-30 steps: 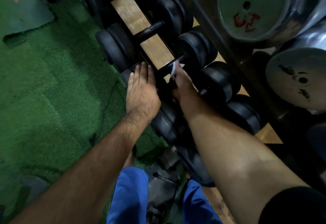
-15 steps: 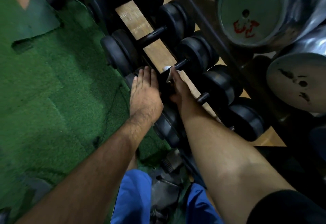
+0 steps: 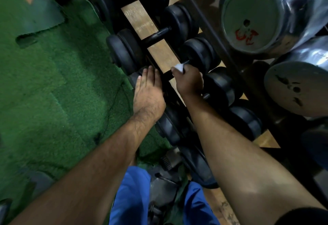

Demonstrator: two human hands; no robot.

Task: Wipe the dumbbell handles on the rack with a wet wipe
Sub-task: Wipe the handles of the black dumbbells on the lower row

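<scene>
Black dumbbells lie in a row across a low rack with a wooden board [image 3: 140,20]. My right hand [image 3: 190,81] is wrapped round the handle [image 3: 167,75] of one dumbbell, with a white wet wipe [image 3: 179,67] bunched under its fingers against the bar. That dumbbell's far weight [image 3: 200,54] shows beyond the hand. My left hand [image 3: 148,91] lies flat with straight fingers on the near weight [image 3: 135,78] of the same dumbbell. Much of the handle is hidden by my right hand.
The neighbouring dumbbell [image 3: 124,51] lies just beyond, with its handle [image 3: 156,36] bare. Large chrome dumbbells [image 3: 257,20] sit on the upper tier at right. Green turf [image 3: 53,82] covers the floor at left. My blue shorts [image 3: 129,198] show at the bottom.
My right hand has shifted along the handle toward the far weight, carrying the wipe with it. My left hand stays flat on the near weight.
</scene>
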